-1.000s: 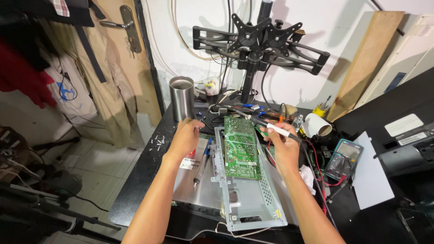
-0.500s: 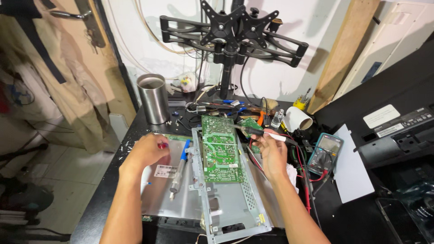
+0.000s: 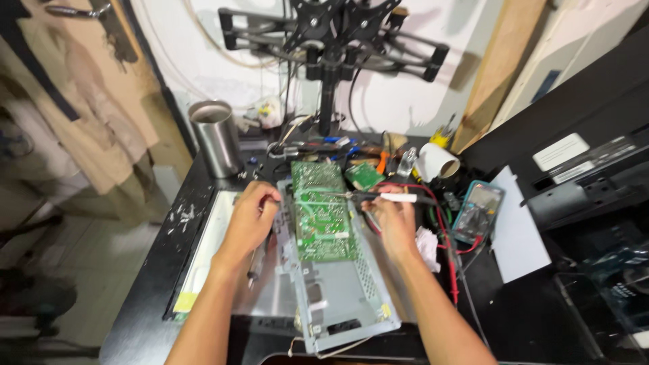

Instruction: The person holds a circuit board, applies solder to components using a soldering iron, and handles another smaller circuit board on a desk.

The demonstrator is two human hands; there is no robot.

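Two bare hands at work, centre of frame, either side of a green circuit board (image 3: 323, 211) that lies on a grey metal chassis (image 3: 341, 290). Board's long axis runs top-to-bottom of frame, approx. away from the person; it sits between the hands, slightly above them in the picture. Left hand (image 3: 249, 223), centre-left, fingers curled and resting at the board's left edge; what it grips, if anything, cannot be told, though a screwdriver (image 3: 257, 260) lies just below it. Right hand (image 3: 394, 220), centre-right, closed in a pinch on a white-handled probe (image 3: 395, 197) held roughly horizontal, tip pointing left over the board's upper half; contact w/ board not confirmable. Right hand is the nearer via the tool. Red lead (image 3: 443, 230) trails to a multimeter (image 3: 477, 211), right of centre. Steel cup (image 3: 215, 137) upper left; monitor mount (image 3: 331, 30) top centre.
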